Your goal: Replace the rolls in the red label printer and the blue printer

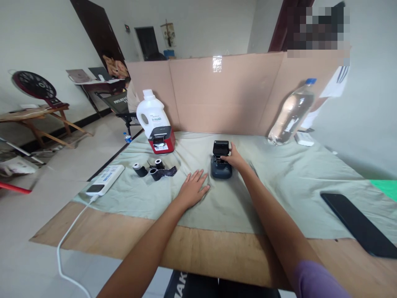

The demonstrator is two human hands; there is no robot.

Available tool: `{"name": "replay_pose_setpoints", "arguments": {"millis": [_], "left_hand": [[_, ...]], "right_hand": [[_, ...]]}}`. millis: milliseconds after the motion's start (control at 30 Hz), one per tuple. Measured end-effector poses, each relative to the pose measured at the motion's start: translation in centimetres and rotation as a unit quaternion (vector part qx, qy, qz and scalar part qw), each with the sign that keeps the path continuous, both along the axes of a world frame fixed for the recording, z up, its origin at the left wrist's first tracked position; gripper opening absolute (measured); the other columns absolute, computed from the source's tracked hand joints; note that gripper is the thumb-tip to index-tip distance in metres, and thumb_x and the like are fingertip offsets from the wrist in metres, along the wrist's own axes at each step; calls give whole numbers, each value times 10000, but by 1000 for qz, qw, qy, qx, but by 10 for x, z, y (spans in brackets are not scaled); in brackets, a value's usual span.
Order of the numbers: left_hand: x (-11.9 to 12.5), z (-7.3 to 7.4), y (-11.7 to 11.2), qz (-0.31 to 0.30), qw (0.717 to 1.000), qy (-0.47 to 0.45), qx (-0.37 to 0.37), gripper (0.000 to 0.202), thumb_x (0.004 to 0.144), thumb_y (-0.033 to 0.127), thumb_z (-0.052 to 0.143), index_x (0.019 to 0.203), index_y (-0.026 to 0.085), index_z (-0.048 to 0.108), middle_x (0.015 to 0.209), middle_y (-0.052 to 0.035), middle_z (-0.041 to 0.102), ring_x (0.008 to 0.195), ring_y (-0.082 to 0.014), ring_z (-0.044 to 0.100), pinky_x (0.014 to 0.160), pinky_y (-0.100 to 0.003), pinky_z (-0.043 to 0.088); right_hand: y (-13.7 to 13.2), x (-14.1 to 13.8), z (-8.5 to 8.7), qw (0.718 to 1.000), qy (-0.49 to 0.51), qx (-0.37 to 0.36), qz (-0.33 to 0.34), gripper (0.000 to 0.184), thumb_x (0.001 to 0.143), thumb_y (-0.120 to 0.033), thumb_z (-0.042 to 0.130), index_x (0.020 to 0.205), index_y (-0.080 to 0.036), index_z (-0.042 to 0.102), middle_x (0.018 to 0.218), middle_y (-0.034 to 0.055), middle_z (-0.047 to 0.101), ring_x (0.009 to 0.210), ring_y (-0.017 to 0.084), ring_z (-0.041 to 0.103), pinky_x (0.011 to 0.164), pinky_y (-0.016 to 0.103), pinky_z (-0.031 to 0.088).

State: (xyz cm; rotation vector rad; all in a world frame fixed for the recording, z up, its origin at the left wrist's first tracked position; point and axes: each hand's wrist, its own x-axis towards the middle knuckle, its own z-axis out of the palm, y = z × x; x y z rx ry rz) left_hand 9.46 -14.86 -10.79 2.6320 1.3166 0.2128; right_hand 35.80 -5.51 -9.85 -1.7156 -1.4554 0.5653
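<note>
Near the middle of the cloth-covered table stands a small black portable printer [221,171] with its lid [221,145] raised. My right hand [235,159] grips its right side, the thumb reaching over the open compartment and another finger beside the lid. What lies inside the compartment is too small to make out. My left hand [194,190] lies flat on the pale green cloth [223,211], fingers spread, just left of the printer and holding nothing. Further left are several small rolls [154,174], white at the ends with dark sides, and a dark strip [169,171] beside them.
A red and black printer [166,142] stands before a white jug [153,114]. A power bank [108,178] with a white cable sits left. At right are a large clear bottle [291,111], a small white box [304,138] and a phone [356,221]. A cardboard screen [223,99] stands behind.
</note>
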Motion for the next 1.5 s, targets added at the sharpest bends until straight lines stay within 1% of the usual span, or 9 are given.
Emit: {"name": "replay_pose_setpoints", "arguments": {"millis": [100, 367, 533, 633, 700, 967, 1200, 1400, 1500], "left_hand": [[0, 0, 0, -2, 1000, -3, 2, 600, 1010, 498, 351, 1536, 212, 378, 1657, -84, 249, 1541, -257, 206, 1253, -513, 165], [0, -1, 0, 2, 1000, -4, 6, 596, 1007, 502, 349, 1533, 222, 381, 1655, -71, 263, 1538, -249, 216, 1254, -496, 170], [0, 1, -1, 2, 1000, 4, 6, 596, 1008, 500, 350, 1531, 216, 384, 1653, -76, 267, 1537, -248, 221, 1255, -496, 172], [0, 1, -1, 0, 1000, 4, 5, 599, 1009, 501, 346, 1533, 213, 380, 1654, -77, 261, 1538, -253, 216, 1254, -499, 171], [0, 1, 0, -1, 1000, 3, 3, 603, 1009, 500, 345, 1536, 208, 377, 1656, -78, 255, 1539, -257, 212, 1254, -502, 167], [-1, -1, 0, -2, 1000, -6, -1, 610, 1007, 510, 344, 1537, 210, 376, 1655, -88, 255, 1541, -266, 205, 1252, -509, 166], [-1, -3, 1, -1, 1000, -4, 3, 603, 1006, 510, 349, 1534, 220, 380, 1656, -87, 255, 1539, -265, 210, 1249, -509, 169], [0, -1, 1, -1, 1000, 2, 1, 609, 1007, 502, 349, 1539, 207, 373, 1656, -85, 253, 1540, -263, 207, 1252, -508, 167], [0, -2, 1, -2, 1000, -1, 0, 607, 1007, 502, 350, 1538, 208, 376, 1657, -85, 250, 1541, -264, 205, 1251, -512, 167]], "right_hand": [[1, -3, -2, 999, 30, -34, -13, 907, 705, -273, 767, 1509, -210, 352, 1277, 155, 659, 1123, 301, 656, 963, 436, 502], [-5, -9, 7, 999, -32, -1, 28, 677, 746, -270, 726, 1377, -183, 495, 1101, 127, 717, 1009, 288, 669, 889, 393, 516], [-12, -15, 20, 989, -124, -14, -83, 602, 717, -338, 751, 1256, -136, 573, 1142, 165, 658, 1041, 287, 612, 891, 385, 489], [-13, -17, 26, 977, -209, -26, -24, 309, 758, -339, 717, 1031, -195, 715, 1088, 128, 675, 1071, 287, 593, 925, 383, 463], [-11, -17, 27, 968, -247, -44, 28, 227, 771, -360, 719, 952, -232, 766, 1020, 102, 702, 1079, 290, 597, 958, 394, 440], [-3, -14, 22, 953, -285, -97, 22, 300, 759, -435, 770, 1014, -278, 790, 1000, 109, 716, 1115, 311, 596, 986, 439, 416], [-16, -24, 37, 950, -294, -104, 7, 322, 778, -365, 777, 1085, -269, 773, 1172, 193, 622, 1164, 389, 513, 949, 505, 417], [-26, -33, 47, 938, -338, -78, -1, 260, 789, -287, 757, 1044, -251, 788, 1169, 210, 622, 1159, 400, 505, 942, 527, 417], [-25, -33, 47, 943, -316, -108, -2, 271, 800, -310, 739, 1061, -261, 793, 1175, 213, 641, 1176, 414, 512, 944, 542, 414]]}}
